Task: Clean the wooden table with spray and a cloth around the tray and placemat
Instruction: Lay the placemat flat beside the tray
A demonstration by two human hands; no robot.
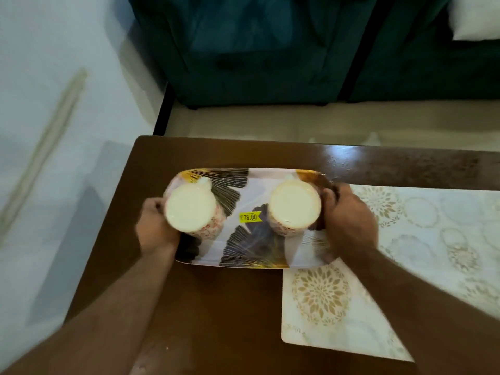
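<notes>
While both hands grip the short ends of the patterned tray (251, 239) at frame centre, left hand (157, 228) curled round its left end and right hand (349, 220) curled round its right end, two upside-down cups, left cup (190, 208) and right cup (295, 203), stand on it with a yellow price sticker (250, 217) between them. Tray's lower-right corner overlaps the white-and-gold placemat (324, 301) at lower right of the dark wooden surface (224, 307); teal sofa (257, 50) fills the top of frame.

I note the table (230, 307): dark glossy wood. Tray (254, 196): smooth, glossy, printed. Placemat (324, 307): matt, patterned. Sofa (257, 50): velvety cloth.
</notes>
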